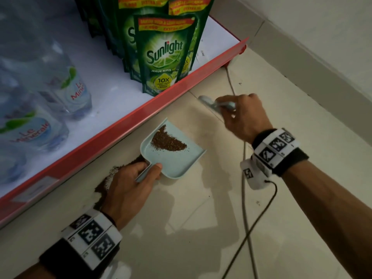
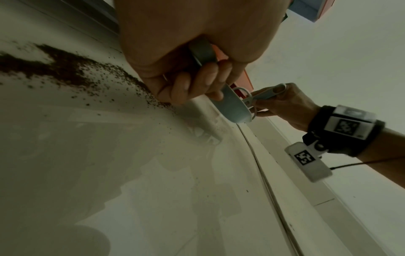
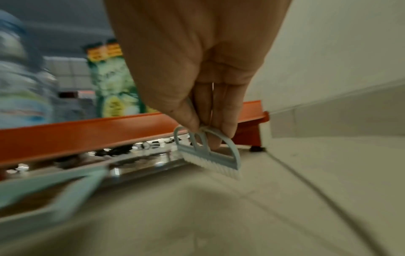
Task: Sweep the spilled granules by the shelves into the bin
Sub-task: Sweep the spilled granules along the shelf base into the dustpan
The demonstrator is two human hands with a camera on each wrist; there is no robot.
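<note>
On the far left of the shelf (image 1: pixel 112 101), clear water bottles (image 1: pixel 75 91) read "Le Minerale" in red; they are blurred and partly cut off by the frame edge. To their right stand green soap pouches (image 1: pixel 165 55) marked "Sunlight", "JERUK NIPIS" and "10X"; the small print below and the yellow-and-red banner on top are too blurred to read. A red lip (image 1: pixel 120 125) runs along the shelf front.

Below it on the pale tiled floor (image 1: pixel 181 218), the left hand (image 1: pixel 128 184) has its fingers and thumb curled round the handle of a light blue dustpan (image 1: pixel 177 158). A heap of brown granules (image 1: pixel 168 140) lies inside the pan. More spilled granules (image 1: pixel 106 180) lie on the floor by the shelf base, partly hidden behind that hand.

Further right, the right hand (image 1: pixel 243 115) pinches the handle of a small light blue brush (image 3: pixel 210 155), fingers closed together on it, bristles down close to the floor; contact cannot be told. A thin cable (image 1: pixel 244 168) runs across the tiles under the right wrist. Both wrists wear black bands with printed markers.
</note>
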